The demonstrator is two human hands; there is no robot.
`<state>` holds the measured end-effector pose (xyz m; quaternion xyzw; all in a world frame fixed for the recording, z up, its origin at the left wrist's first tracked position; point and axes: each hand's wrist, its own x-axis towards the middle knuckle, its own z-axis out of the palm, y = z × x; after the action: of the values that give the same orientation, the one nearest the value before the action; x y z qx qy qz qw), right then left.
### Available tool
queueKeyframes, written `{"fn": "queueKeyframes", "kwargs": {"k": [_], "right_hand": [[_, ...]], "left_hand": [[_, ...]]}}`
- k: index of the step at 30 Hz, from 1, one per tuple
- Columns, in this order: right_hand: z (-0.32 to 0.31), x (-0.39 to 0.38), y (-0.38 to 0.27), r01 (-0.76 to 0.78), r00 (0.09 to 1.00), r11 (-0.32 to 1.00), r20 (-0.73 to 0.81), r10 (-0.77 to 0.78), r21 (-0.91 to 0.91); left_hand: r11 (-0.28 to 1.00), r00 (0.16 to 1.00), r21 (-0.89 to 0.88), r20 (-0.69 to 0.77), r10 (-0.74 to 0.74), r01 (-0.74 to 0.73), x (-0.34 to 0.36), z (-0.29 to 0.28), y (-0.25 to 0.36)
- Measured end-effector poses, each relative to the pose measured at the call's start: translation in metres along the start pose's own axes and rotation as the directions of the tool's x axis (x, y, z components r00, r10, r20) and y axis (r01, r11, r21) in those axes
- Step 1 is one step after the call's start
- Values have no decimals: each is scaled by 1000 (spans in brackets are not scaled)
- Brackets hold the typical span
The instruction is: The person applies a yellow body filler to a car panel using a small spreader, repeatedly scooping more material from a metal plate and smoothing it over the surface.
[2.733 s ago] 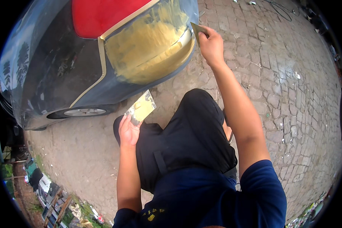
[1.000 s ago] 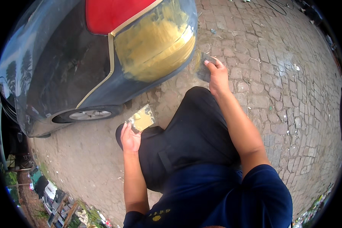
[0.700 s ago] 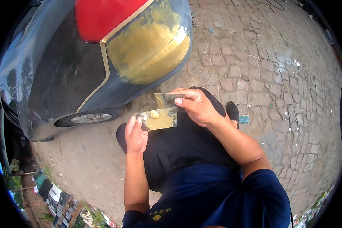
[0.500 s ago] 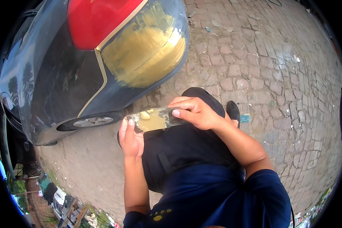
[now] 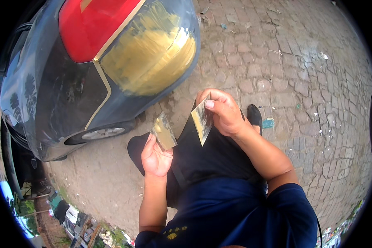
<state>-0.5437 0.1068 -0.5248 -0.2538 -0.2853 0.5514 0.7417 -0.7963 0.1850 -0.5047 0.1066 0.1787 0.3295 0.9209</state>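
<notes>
My left hand (image 5: 157, 160) pinches the edge of a small flat putty plate (image 5: 166, 138) that carries a smear and a small lump of yellow body filler (image 5: 158, 122). In my right hand (image 5: 227, 115), thumb and fingers grip a putty spreader (image 5: 201, 120), its thin blade tilted steeply and coated with yellow filler on the side toward the plate. A gap separates the two tools above my dark trousers. Ahead on the left, a broad patch of yellow filler (image 5: 146, 58) covers the rounded corner of a grey car (image 5: 140, 101).
Tan masking tape (image 5: 105, 77) runs along the edge of the car's red lamp (image 5: 95, 31). A wheel (image 5: 103, 133) is below. Stone paving (image 5: 285, 82) spreads to the right, with a teal scrap (image 5: 268, 123) beside my shoe (image 5: 254, 115). Clutter lies at the lower left.
The spreader has come away from the plate. My right hand has lifted slightly and turned its blade upright, while my left hand has shifted right and tilted the plate.
</notes>
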Motion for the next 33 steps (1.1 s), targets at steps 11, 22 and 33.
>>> {"fn": "queueKeyframes", "kwargs": {"k": [11, 22, 33], "right_hand": [[-69, -12, 49, 55, 934, 988, -358, -1, 141], [-76, -15, 31, 161, 824, 982, -561, -82, 94], [17, 4, 48, 551, 683, -113, 525, -508, -827]], "left_hand": [[997, 989, 18, -129, 78, -77, -15, -6, 8], [767, 879, 604, -223, 422, -215, -9, -9, -2], [636, 884, 711, -46, 466, -298, 18, 24, -26]]}}
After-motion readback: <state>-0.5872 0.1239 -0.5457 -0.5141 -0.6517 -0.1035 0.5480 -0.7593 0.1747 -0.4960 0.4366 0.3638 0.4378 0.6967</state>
